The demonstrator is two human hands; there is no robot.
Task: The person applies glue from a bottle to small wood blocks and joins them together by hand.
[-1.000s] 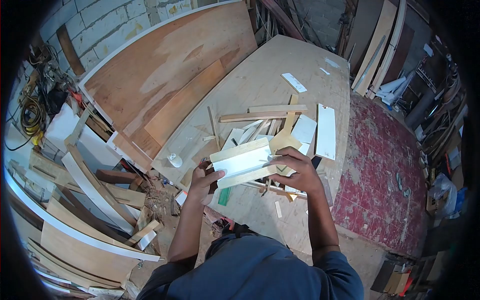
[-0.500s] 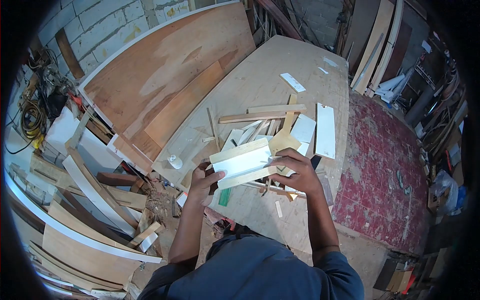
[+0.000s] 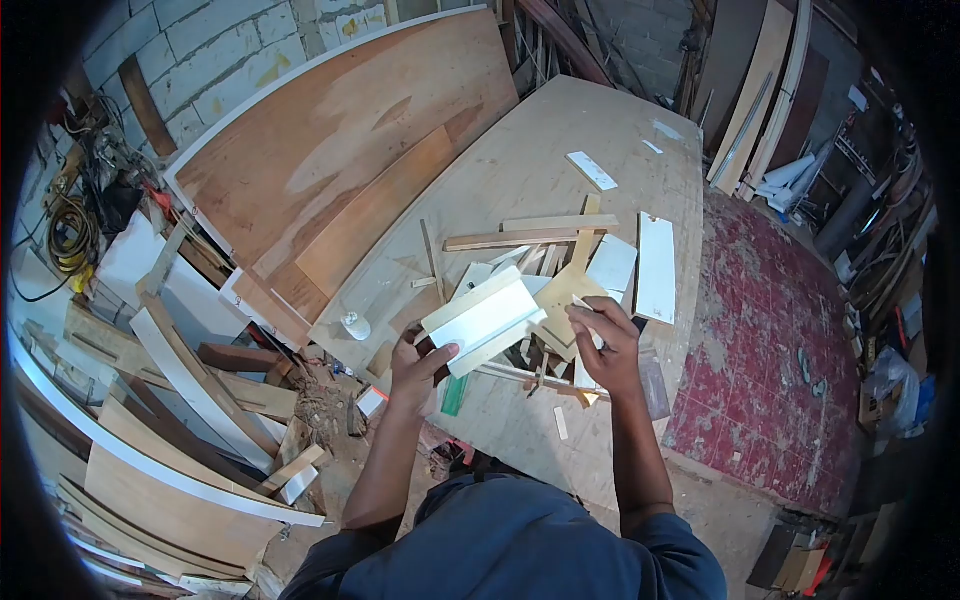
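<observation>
My left hand [image 3: 418,362] grips the left end of a white-faced board piece [image 3: 485,320] with pale bare-wood strips along its long sides, thumb across the white face. The piece is tilted, held above the pile. Apart from it on the right, my right hand [image 3: 608,340] is closed in a pinch, with a small pale tip showing at its fingers; I cannot make out what it is. Beneath and behind the hands lie a yellowish flat piece [image 3: 566,290] with a narrow handle-like end, wood strips [image 3: 530,240] and white offcuts [image 3: 612,262].
The worktable [image 3: 520,440] carries a white board [image 3: 655,268], a small white bottle [image 3: 355,325], a green piece [image 3: 454,395] and a white strip [image 3: 592,170]. A large plywood panel [image 3: 350,130] leans behind. Curved wooden parts [image 3: 190,370] crowd the left; red tiled floor [image 3: 770,380] lies right.
My right hand has come off the white-faced piece and moved slightly right and down. The piece stays in my left hand, now turned a little.
</observation>
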